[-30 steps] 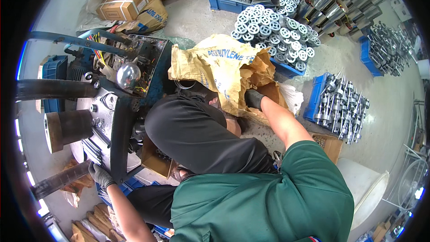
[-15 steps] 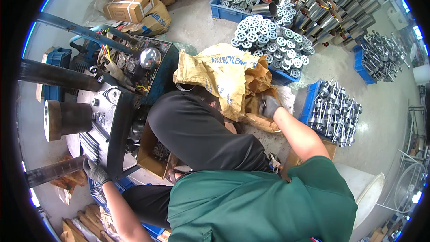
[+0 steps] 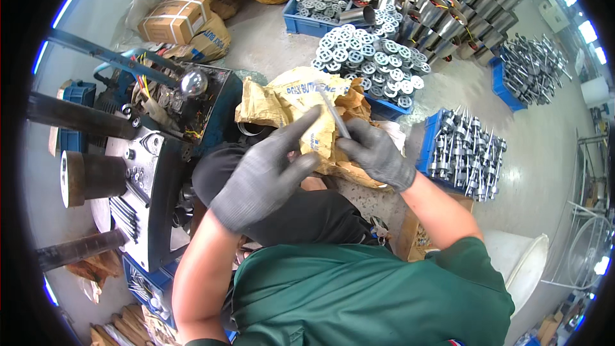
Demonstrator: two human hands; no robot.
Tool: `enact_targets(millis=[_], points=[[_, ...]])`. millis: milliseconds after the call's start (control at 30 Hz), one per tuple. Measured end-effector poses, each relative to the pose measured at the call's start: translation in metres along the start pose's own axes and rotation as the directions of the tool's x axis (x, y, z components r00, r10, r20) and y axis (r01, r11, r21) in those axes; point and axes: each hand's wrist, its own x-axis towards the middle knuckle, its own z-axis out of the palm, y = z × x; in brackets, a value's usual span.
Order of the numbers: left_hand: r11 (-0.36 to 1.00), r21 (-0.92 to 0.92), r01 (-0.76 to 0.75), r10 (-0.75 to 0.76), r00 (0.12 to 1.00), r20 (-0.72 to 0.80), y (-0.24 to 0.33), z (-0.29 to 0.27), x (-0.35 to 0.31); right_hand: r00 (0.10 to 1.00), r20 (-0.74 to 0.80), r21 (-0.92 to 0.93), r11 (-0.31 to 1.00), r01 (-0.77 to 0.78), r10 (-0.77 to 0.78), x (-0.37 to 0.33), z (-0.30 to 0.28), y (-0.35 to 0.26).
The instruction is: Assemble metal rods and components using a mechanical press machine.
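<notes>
Rod (image 3: 336, 117): one, grey, slim, straight, metal by its look; tilted, in the air above the sack, the upper end blurred.
Right grip (image 3: 378, 156): gloved, closed on the lower end of the rod, between thumb and fingers.
Left grip (image 3: 262, 176): gloved, thumb and fingers spread, nothing seen in it; near the rod, apart from it.
Sack (image 3: 262, 104): yellow-brown paper, crumpled, behind both grips.
Weight: I judge the rod light to moderate, easy for one grip.
Stiffness: I expect it rigid and not fragile.
Slip: I rate the surface smooth, so a loose pinch could let it turn; the gloves should help.
Hold point: I favour mid-shaft for balance; the upper length is free for a second hold.
Right side: blue crate (image 3: 428, 144) of spindles (image 3: 474, 157).
Left side: machine (image 3: 160, 198), well apart from the rod.
</notes>
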Motion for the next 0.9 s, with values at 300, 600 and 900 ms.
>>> enact_targets(millis=[300,600,900], points=[[0.846,-0.453,0.279,-0.452,0.828,-0.333,-0.140,0.062,0.101,0.935,0.315,-0.688,0.718,0.104,0.166,0.085,-0.078,0.120],[0.737,-0.608,0.295,-0.600,0.699,-0.389,-0.136,0.057,0.123,0.959,0.053,-0.753,0.642,-0.146,0.279,0.136,-0.077,0.353],[0.775,-0.524,0.352,-0.607,0.645,-0.465,-0.157,0.042,0.108,0.951,0.190,-0.811,0.585,0.012,0.244,0.139,-0.086,0.173]])
